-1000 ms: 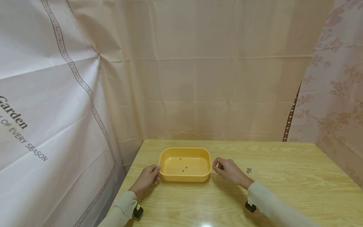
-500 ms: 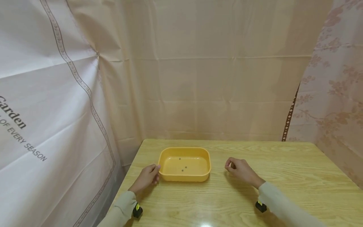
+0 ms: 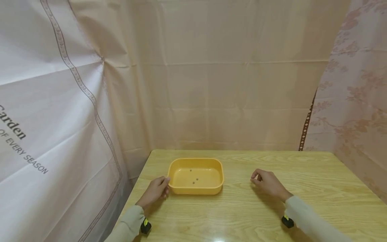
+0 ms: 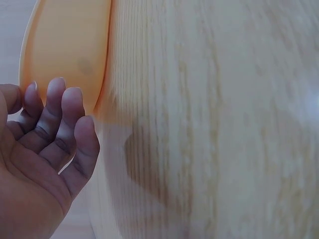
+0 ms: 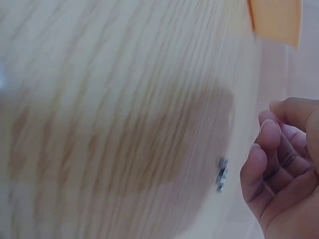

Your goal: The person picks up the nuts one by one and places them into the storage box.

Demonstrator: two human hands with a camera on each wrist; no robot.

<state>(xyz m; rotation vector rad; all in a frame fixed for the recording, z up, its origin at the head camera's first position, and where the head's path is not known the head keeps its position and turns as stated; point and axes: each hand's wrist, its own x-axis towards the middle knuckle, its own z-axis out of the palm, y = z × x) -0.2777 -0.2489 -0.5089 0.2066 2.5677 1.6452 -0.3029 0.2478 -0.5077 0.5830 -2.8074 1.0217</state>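
**Three in, more waiting outside**

Starting at the left, the left hand (image 3: 155, 192) is clamped on the rim, thumb and forefinger pinching the left end of the yellow tray (image 3: 196, 191), the other fingers loosely bent beside its wall. The tray sits upright on the wood-grain surface (image 3: 242, 215), left of the middle, and there's the score: three small pieces (image 3: 194, 183) on its floor, well apart from the walls, one farther back than the other two.

Across a stretch of bare wood to the right hand (image 3: 269, 183), well apart from the left one, fingers loosely bent, thumb close to the forefinger, nothing to be seen in its grasp. And look at the right wrist view: a little metallic cluster (image 5: 222, 174) on the surface near that hand! How many in it? Too bunched to tell. I'd call this early going: three inside, the cluster untouched outside.
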